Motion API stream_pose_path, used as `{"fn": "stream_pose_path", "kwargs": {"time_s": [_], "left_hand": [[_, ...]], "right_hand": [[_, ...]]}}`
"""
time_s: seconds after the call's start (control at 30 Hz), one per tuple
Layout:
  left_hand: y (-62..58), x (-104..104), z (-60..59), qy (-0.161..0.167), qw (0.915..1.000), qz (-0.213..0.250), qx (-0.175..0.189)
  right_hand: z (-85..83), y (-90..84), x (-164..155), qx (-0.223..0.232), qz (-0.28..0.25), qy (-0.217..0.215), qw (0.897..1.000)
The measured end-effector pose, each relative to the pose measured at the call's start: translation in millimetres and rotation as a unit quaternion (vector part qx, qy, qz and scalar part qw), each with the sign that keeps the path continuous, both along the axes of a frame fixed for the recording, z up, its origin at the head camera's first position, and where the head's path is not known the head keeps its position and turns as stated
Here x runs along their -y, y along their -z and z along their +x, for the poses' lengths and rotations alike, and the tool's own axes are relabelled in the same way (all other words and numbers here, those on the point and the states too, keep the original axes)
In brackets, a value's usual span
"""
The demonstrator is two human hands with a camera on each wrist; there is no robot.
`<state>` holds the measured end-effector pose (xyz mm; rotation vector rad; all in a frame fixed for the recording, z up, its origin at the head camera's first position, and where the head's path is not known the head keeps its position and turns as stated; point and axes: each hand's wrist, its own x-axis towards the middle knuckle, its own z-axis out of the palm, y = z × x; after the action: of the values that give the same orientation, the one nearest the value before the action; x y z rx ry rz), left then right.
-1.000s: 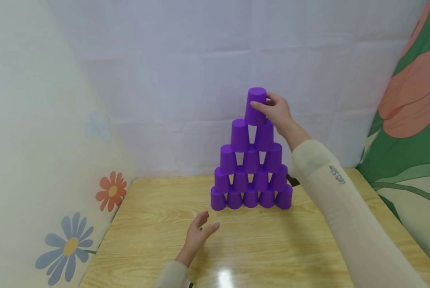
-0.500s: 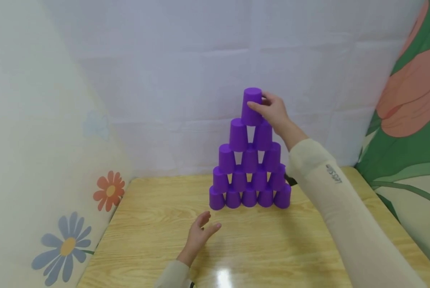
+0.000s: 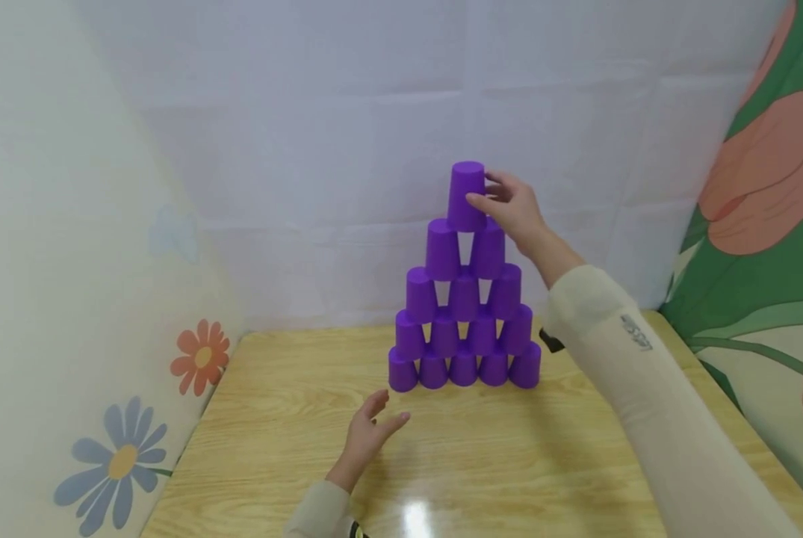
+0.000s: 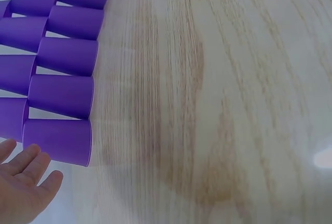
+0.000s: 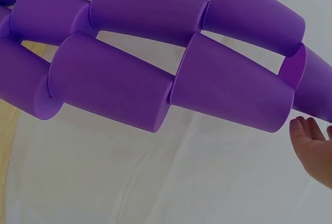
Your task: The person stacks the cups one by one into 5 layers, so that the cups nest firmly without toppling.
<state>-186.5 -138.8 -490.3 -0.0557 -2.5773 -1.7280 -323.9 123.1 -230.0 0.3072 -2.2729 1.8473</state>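
Purple top cup pinched by right hand, steadying pyramid; left hand spread on counter below pyramid.

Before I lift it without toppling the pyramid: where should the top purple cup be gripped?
Grip the top cup across its tapered side wall, coming from the right where the right hand already touches it. It stands upside down on two cups, so lift straight up.
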Motion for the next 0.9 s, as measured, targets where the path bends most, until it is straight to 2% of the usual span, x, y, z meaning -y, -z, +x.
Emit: {"fn": "stream_pose_path", "kwargs": {"time_s": [0.3, 0.4, 0.5, 0.57, 0.6, 0.67, 0.7, 0.77, 0.8, 0.83, 0.9], "left_hand": [[-1.5, 0.5, -2.5, -0.002, 1.0000, -0.009, 0.000], [-2.6, -7.2, -8.4, 0.010, 0.9999, -0.007, 0.002], [-11.2, -14.3, -8.7, 0.012, 0.9997, -0.017, -0.009], [-20.3, -17.6, -4.3, 0.010, 0.9980, -0.054, -0.032], [-25.6, -19.2, -1.5, 0.011, 0.9952, -0.084, -0.050], [-35.6, -21.0, 6.1, 0.016, 0.9810, -0.167, -0.098], [-39.1, -21.2, 9.9, 0.017, 0.9695, -0.213, -0.119], [-43.8, -22.9, 15.7, 0.023, 0.9413, -0.299, -0.155], [-44.5, -23.8, 17.3, 0.029, 0.9276, -0.333, -0.166], [-44.8, -24.8, 18.7, 0.035, 0.9159, -0.362, -0.170], [-42.6, -26.4, 19.4, 0.047, 0.8996, -0.402, -0.164]], "right_hand": [[8.6, 8.3, -12.3, -0.013, 0.030, -0.013, 0.999], [23.1, 12.0, -32.6, -0.024, 0.035, 0.014, 0.999], [51.1, 22.8, -54.4, -0.074, 0.050, 0.041, 0.995], [82.7, 40.9, -65.6, -0.126, 0.086, 0.074, 0.985], [100.5, 55.5, -70.7, -0.150, 0.121, 0.091, 0.977], [136.3, 92.3, -76.1, -0.171, 0.214, 0.117, 0.955], [152.3, 112.5, -76.7, -0.161, 0.265, 0.126, 0.942], [177.9, 152.7, -78.3, -0.123, 0.359, 0.123, 0.917], [186.7, 170.7, -79.0, -0.101, 0.396, 0.116, 0.905], [193.9, 185.8, -79.2, -0.077, 0.420, 0.106, 0.898], [202.1, 207.7, -79.5, -0.041, 0.446, 0.098, 0.888]]}}
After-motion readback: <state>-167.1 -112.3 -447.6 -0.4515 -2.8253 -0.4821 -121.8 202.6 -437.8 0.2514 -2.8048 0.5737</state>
